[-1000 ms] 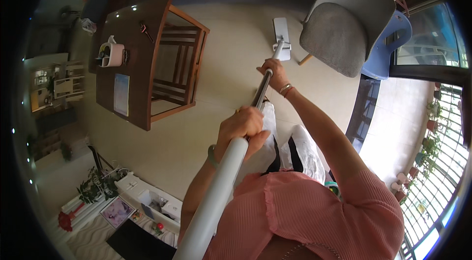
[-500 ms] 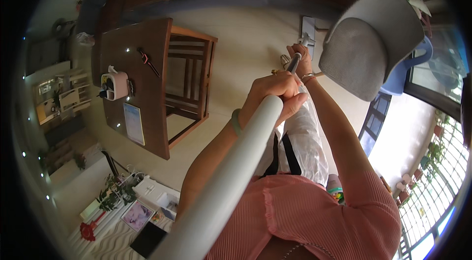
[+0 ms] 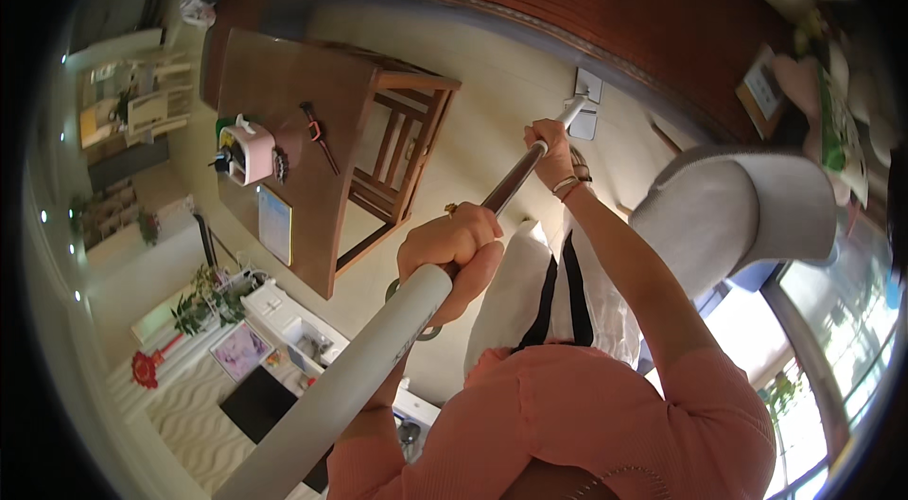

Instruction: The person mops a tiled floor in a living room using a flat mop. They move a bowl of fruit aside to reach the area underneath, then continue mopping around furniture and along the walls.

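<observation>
I hold a flat mop slantwise in front of me. My left hand [image 3: 449,254] is closed round the pole just beyond its thick light grey upper tube [image 3: 350,377], which runs past me at the lower left. Further down, my right hand [image 3: 553,152] grips the lower part of the pole. A dark metallic stretch of the mop's shaft [image 3: 513,180] shows between the two hands. The mop head [image 3: 584,107], a flat hinged rectangle, rests on the pale floor near the edge of a reddish-brown covered surface [image 3: 530,8].
A wooden table [image 3: 312,74] on the left carries a pink tissue box [image 3: 251,152], a watch-like strap [image 3: 317,133] and a booklet [image 3: 275,224]. A wooden stool [image 3: 402,136] stands beside it. At the right is a grey upholstered chair [image 3: 705,207].
My hands have spread apart along the pole, baring more dark shaft between them. My left hand has shifted left and nearer. The view has turned, with the chair now lower right.
</observation>
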